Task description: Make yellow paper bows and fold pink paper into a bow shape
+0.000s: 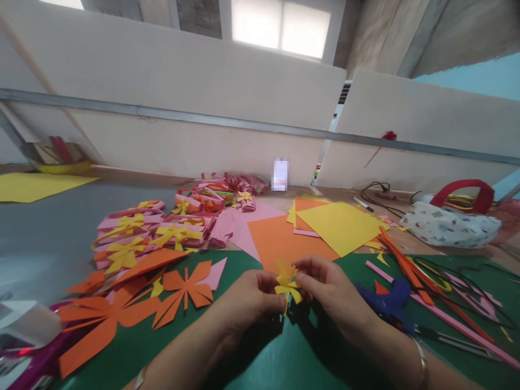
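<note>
In the head view, both hands meet over a green mat (264, 368) that covers the near part of the table (341, 194), and the yellow bow (293, 294) is between them, held up off the mat a little way in from its far edge. The left hand (252, 295) pinches the bow's left side between thumb and forefinger. The right hand (331, 287) has its thumb and forefinger closed on the bow's upper right part; its other fingers are curled and partly hidden.

Toward the mat's left edge lie two orange paper flowers, the large one (117, 315) nearer the person and the small one (205, 291) beside it. Past them, pink paper bundles (223, 226) with yellow bows on them are heaped on the table's left half. An orange sheet (280, 241) overlaps the mat's far edge, straight beyond the hands, with a yellow sheet (345, 225) to its right.

On the mat's right side are a dark blue tool (400, 295), not clear enough to name, a pen (457, 342) and a long pink strip (450, 320). A white bag (450, 225) with a red handle sits toward the table's far right corner. A phone (280, 174), its screen blurred, stands upright at the far edge.
</note>
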{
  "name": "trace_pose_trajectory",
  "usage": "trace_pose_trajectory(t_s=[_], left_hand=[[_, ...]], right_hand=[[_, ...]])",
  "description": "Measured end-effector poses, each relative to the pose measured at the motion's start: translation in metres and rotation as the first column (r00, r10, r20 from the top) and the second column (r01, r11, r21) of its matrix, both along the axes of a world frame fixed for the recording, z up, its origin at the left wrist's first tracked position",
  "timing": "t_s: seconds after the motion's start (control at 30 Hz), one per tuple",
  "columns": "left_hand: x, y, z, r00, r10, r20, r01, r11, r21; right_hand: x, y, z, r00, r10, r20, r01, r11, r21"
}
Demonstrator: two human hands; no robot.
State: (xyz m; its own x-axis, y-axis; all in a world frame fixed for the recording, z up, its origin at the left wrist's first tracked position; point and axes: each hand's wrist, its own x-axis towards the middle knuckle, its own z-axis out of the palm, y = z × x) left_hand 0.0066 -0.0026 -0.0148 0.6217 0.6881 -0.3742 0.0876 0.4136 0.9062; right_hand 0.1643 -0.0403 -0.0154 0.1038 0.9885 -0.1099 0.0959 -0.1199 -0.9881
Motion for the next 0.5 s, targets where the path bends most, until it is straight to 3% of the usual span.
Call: trace_pose_trajectory(t_s=[0.2, 0.5], left_hand=[[-0.0004, 0.0023, -0.0012, 0.999, -0.035, 0.007, 0.035, 0.999, -0.012], [0.0011, 0.0001, 0.006, 0.996, 0.014, -0.084, -0.014, 1.0, 0.01]], right_hand=[[-0.0013, 0.0005, 0.003, 1.0, -0.018, -0.005, 0.018, 1.0, -0.015], [-0.0004, -0.0009, 0.0023, 0.999, -0.009, -0.046, 0.008, 0.999, -0.031]])
